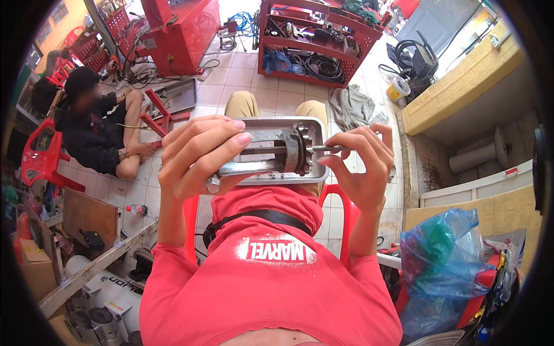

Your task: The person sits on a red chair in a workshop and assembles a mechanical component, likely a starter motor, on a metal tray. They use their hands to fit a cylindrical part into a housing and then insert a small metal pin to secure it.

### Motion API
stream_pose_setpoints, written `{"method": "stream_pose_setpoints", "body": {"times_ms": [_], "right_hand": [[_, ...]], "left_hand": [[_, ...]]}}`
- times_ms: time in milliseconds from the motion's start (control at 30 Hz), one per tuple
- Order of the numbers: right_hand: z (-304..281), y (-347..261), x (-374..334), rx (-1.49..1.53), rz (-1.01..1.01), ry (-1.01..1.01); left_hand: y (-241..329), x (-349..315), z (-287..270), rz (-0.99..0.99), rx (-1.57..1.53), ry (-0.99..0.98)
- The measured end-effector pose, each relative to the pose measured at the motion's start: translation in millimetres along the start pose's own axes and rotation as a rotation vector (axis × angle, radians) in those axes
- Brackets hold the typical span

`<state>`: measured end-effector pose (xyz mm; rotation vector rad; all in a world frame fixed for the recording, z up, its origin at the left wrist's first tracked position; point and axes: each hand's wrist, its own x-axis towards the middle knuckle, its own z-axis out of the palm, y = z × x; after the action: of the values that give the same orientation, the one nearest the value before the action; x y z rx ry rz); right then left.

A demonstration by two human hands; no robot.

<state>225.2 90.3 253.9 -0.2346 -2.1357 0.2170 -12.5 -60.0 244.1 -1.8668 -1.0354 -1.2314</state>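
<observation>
The left hand (199,151) grips the metal frame (257,166), which is over the tray (277,120) from its left edge toward the right. The right hand (365,162) pinches the threaded rod (330,148) at the tray's right edge.

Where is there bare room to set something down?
Bare tiled floor shows between the seated co-worker, brown board and bottle, and between the grey tray and red cart. It's crowded inside the cart and over the silver tray, where left hand and right hand hold the toothed metal assembly.
</observation>
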Motion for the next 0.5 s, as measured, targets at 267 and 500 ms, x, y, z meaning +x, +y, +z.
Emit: {"method": "stream_pose_setpoints", "body": {"times_ms": [267,500], "right_hand": [[-1.6,-1.6,0.3,-0.054,-0.004,-0.031],[-0.6,8.1,-4.9,-0.055,-0.026,-0.051]], "left_hand": [[1.0,0.5,0.8,-0.007,0.001,0.003],[-0.5,-0.3,-0.7,-0.015,-0.016,-0.021]]}}
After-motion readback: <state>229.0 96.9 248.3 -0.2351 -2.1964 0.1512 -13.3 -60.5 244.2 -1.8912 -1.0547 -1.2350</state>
